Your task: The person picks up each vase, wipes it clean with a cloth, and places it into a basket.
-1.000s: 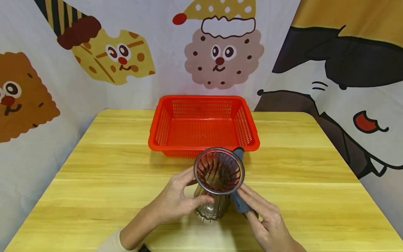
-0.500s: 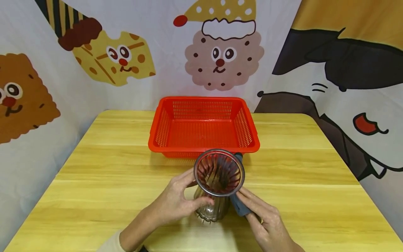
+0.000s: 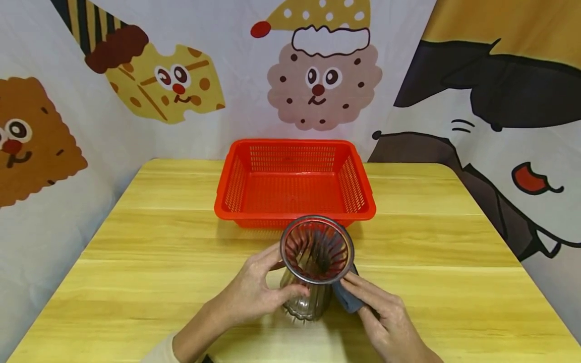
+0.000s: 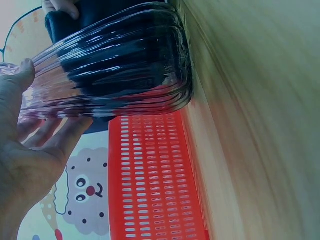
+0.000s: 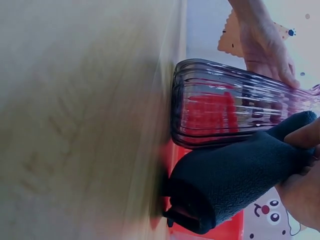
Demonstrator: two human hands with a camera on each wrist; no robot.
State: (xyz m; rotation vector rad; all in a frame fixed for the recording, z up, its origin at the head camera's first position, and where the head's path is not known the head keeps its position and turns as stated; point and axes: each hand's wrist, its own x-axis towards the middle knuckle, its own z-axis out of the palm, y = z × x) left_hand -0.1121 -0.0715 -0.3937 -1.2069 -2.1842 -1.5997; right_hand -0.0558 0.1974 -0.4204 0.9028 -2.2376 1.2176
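Observation:
A ribbed, smoky glass vase with a flared rim stands upright on the table, its mouth toward the head camera. My left hand grips it below the rim, thumb in front and fingers round the far side. On the vase's right, my right hand pinches a dark grey-blue cloth. In the right wrist view the cloth looks folded and lies along the glass. Through the vase in the left wrist view the cloth shows dark behind it. Part of the cloth is hidden by the vase in the head view.
A red plastic basket with slotted sides stands just behind the vase, with nothing seen inside. The wooden table reaches to a cartoon-printed curtain at the back and sides.
The cloth's far end, which stuck up beside the vase's rim near the basket, has moved down and mostly behind the vase. The vase and my left hand have stayed nearly still.

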